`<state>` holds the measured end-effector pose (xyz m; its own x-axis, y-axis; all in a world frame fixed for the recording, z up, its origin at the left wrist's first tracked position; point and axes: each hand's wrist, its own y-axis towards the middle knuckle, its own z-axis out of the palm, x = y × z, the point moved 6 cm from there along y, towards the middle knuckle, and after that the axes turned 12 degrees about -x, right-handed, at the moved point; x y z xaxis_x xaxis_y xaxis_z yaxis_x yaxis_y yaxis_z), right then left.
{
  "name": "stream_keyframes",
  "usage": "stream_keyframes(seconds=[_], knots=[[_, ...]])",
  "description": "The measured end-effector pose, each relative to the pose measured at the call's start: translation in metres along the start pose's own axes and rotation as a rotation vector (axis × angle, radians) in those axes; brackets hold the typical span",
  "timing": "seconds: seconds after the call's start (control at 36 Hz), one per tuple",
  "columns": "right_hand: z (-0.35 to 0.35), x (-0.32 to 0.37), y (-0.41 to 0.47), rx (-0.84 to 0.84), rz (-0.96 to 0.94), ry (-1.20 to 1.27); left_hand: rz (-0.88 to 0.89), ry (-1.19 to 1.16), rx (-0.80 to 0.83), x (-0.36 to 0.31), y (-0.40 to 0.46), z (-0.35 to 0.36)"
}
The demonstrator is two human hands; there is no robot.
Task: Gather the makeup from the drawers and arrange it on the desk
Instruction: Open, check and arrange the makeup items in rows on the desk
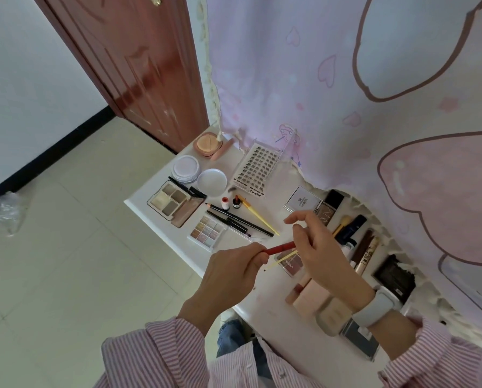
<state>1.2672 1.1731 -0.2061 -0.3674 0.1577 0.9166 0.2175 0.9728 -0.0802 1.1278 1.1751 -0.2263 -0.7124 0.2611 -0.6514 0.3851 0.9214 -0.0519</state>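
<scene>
While gripped, red pencil (280,247) mid-desk (262,287).

We see a red pencil (280,247) over the white desk (279,301), near a yellow-handled brush (259,215) and black pencils (238,219). Our shirt sleeve (155,351) is striped pink and white, the watch strap (378,307) grey. The curtain (332,79) is pale pink with hearts, the door (127,63) reddish brown.
</scene>
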Motion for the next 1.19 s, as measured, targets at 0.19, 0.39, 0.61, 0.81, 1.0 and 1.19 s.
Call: stream_keyframes(seconds=[0.19,0.39,0.61,0.81,1.0,1.19], knots=[[0.004,0.007,-0.001,0.057,-0.121,-0.029,-0.043,-0.025,0.043,0.005,0.001,-0.002],[0.017,-0.007,-0.002,0.102,0.053,0.056,-0.026,-0.041,0.041,-0.007,-0.002,-0.002],[0.020,-0.020,-0.007,0.114,0.281,0.134,-0.001,0.029,-0.012,0.002,-0.006,0.003],[0.026,-0.017,-0.009,0.141,0.173,-0.035,-0.015,0.012,-0.065,0.007,-0.011,0.006],[0.032,-0.023,-0.013,0.174,0.131,-0.116,-0.054,-0.018,-0.055,0.018,-0.013,0.012],[0.031,-0.028,-0.007,0.200,0.106,-0.165,-0.114,-0.041,0.025,0.025,-0.012,0.022]])
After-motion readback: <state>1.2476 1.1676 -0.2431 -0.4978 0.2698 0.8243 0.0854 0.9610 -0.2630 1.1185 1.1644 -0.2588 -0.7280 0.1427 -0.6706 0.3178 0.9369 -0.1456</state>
